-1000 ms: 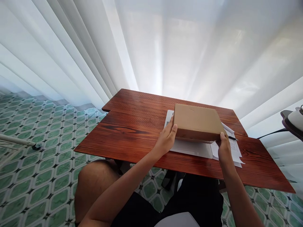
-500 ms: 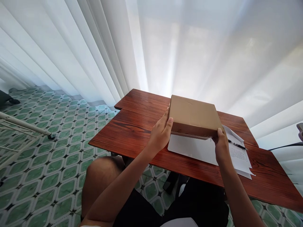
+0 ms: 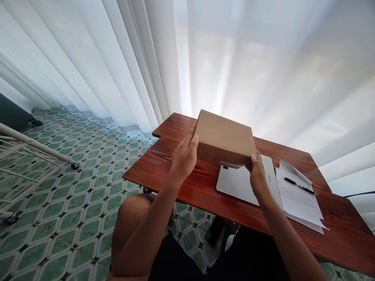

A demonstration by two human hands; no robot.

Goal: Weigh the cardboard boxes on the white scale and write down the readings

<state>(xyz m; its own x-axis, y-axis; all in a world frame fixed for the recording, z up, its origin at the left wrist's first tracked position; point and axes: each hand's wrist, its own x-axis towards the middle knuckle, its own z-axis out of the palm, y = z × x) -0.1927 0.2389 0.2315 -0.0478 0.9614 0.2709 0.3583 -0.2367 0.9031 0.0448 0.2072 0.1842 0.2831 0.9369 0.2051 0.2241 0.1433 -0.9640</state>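
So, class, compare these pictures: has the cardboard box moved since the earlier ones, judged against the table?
Yes. Against the table, the cardboard box has shifted left; the papers it partly covered in view now show clear of it.

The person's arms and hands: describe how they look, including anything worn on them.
The left hand and right hand are bare, without gloves. The visible forearms have no sleeves over them, and no watch or bracelet shows on either wrist.
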